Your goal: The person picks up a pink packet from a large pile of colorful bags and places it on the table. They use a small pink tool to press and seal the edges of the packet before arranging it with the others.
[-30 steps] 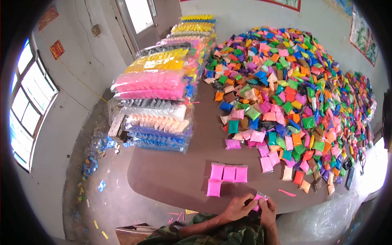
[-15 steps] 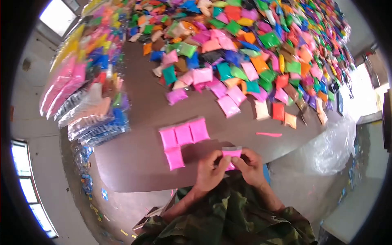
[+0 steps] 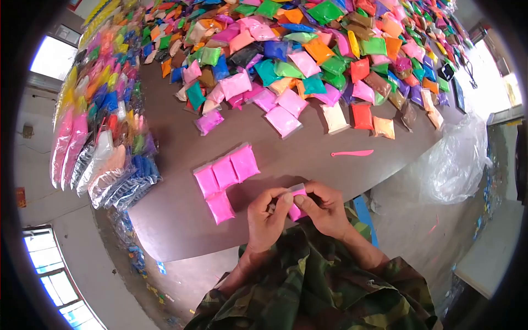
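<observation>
Near the table's front edge, my left hand [image 3: 266, 219] and my right hand [image 3: 329, 213] are closed on one small bright pink packet [image 3: 297, 212]. Both thumbs press on its front near the top, and the fingers curl behind it. Part of the packet is hidden by the thumbs. To the left of my hands lie several matching pink packets [image 3: 224, 171] in a row, with one more pink packet [image 3: 221, 208] below the row's left end. Beyond my right hand lies a pink plastic knife [image 3: 352, 153].
A large heap of coloured packets [image 3: 286, 66] covers the back of the table [image 3: 176, 225]. Long clear bags of coloured packets [image 3: 104, 126] are stacked at the left. A crumpled clear plastic bag [image 3: 456, 162] hangs at the right edge.
My view has turned, so the table's contents sit differently in the frame. The held packet is now tilted, and my thumbs have shifted up toward its top edge.
</observation>
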